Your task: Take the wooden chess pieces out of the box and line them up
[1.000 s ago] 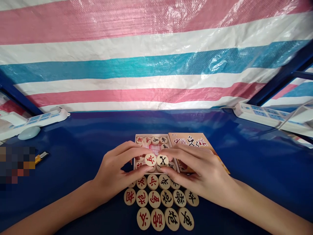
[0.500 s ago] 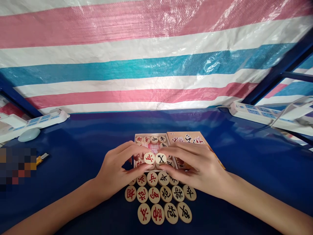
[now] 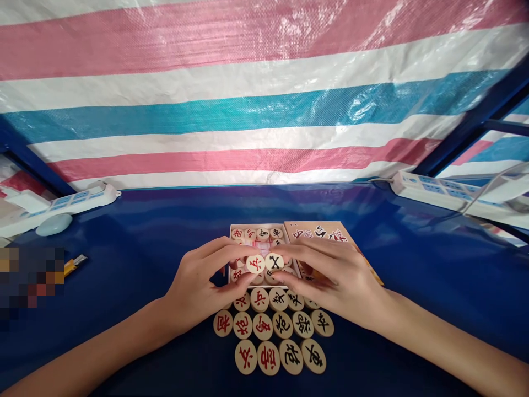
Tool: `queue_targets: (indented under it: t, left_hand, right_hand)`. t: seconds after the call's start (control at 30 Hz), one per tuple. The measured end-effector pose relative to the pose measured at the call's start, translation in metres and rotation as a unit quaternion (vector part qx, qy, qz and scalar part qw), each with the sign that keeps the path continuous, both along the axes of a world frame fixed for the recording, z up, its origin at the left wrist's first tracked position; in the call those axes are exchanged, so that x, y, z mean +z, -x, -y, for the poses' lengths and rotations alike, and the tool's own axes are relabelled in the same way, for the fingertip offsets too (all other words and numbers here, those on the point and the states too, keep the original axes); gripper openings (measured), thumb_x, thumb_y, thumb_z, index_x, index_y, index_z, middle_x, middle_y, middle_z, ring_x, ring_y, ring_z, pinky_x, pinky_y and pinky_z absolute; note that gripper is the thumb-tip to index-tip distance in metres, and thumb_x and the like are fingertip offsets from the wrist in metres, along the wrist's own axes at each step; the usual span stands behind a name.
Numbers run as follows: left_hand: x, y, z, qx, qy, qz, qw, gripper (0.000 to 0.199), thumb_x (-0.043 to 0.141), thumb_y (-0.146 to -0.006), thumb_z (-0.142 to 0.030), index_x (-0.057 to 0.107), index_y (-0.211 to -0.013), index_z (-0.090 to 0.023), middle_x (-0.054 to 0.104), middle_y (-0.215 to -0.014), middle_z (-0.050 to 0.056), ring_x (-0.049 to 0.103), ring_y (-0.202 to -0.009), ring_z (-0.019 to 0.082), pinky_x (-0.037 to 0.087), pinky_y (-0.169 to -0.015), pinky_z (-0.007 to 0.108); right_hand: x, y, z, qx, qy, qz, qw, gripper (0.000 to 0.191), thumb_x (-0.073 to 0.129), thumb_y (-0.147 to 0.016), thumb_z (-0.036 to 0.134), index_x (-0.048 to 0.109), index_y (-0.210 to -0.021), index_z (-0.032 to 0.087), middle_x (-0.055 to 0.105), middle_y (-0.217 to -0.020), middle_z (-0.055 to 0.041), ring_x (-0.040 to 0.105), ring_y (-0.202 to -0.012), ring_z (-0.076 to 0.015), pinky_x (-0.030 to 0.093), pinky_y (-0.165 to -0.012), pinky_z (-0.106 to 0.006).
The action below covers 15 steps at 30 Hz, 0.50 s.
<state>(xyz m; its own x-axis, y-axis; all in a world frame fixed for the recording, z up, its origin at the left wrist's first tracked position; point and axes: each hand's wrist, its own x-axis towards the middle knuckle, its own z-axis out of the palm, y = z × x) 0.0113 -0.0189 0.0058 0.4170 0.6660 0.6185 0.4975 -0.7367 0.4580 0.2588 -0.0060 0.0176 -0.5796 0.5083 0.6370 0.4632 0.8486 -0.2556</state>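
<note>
Between its thumb and fingers, my left hand [image 3: 202, 275] pinches a round piece with a red character [image 3: 255, 263]. My right hand [image 3: 334, 273] grips a similar piece with a black character [image 3: 274, 262], side by side with the red one. Both pieces are held over a white open box [image 3: 232, 227] with more round pieces along its edges and a pinkish sheet in the middle. Rows of round pieces, red-marked [image 3: 263, 326] on the left and black-marked [image 3: 282, 325] on the right, lie nearer to me on the blue table [image 3: 165, 220]. Fingers partly cover the box.
A printed box lid [image 3: 343, 237] lies right of the box, under my right hand. Power strips stand at the left [image 3: 78, 205] and right [image 3: 438, 190]. A pale mouse-shaped object [image 3: 54, 224] and a yellow cutter [image 3: 74, 264] lie left. A striped sheet [image 3: 248, 121] hangs behind.
The whole view has shifted slightly. Both hands still hold the two pieces over the box, in nearly the same pose.
</note>
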Motion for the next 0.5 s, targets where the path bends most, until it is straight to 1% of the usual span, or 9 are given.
queue_targets:
  t: [0.1,0.2,0.37,0.5]
  left_hand:
    - [-0.0021,0.0001,-0.0002,0.001,-0.001,-0.004,1.0,0.033,0.066,-0.086,-0.012,0.066,-0.116,-0.024,0.069,-0.096,0.001,0.062,-0.078,0.01,0.054,-0.074,0.021]
    - [-0.0028,0.0,-0.0004,0.008,-0.003,-0.009,1.0,0.031,0.064,-0.086,-0.013,0.067,-0.115,-0.024,0.069,-0.094,0.001,0.063,-0.077,0.01,0.055,-0.075,0.021]
    - [-0.001,-0.0006,-0.0006,0.008,-0.013,-0.009,1.0,0.031,0.066,-0.086,-0.013,0.066,-0.114,-0.024,0.068,-0.092,0.0,0.062,-0.077,0.01,0.054,-0.075,0.021]
    - [-0.0017,-0.0011,-0.0009,0.008,-0.006,-0.01,1.0,0.03,0.066,-0.085,-0.012,0.066,-0.113,-0.023,0.067,-0.092,0.0,0.061,-0.078,0.009,0.052,-0.076,0.021]
  right_hand:
    - [0.0,-0.0004,0.0003,-0.003,0.007,0.001,1.0,0.03,0.067,-0.091,0.028,0.064,-0.121,0.022,0.066,-0.079,-0.0005,0.062,-0.066,-0.013,0.048,-0.06,-0.027]
    - [-0.0004,-0.0016,0.0006,0.0,0.019,0.005,1.0,0.032,0.067,-0.092,0.028,0.063,-0.123,0.022,0.067,-0.083,-0.0014,0.062,-0.067,-0.0133,0.049,-0.062,-0.027]
    - [-0.0008,-0.0023,0.0008,0.002,0.013,0.006,1.0,0.034,0.069,-0.091,0.026,0.063,-0.123,0.021,0.066,-0.082,-0.0007,0.063,-0.071,-0.0128,0.049,-0.066,-0.027]
    - [-0.0006,-0.0011,0.0,0.002,0.004,0.002,1.0,0.033,0.069,-0.09,0.026,0.064,-0.122,0.02,0.066,-0.083,-0.0006,0.063,-0.075,-0.0127,0.05,-0.069,-0.027]
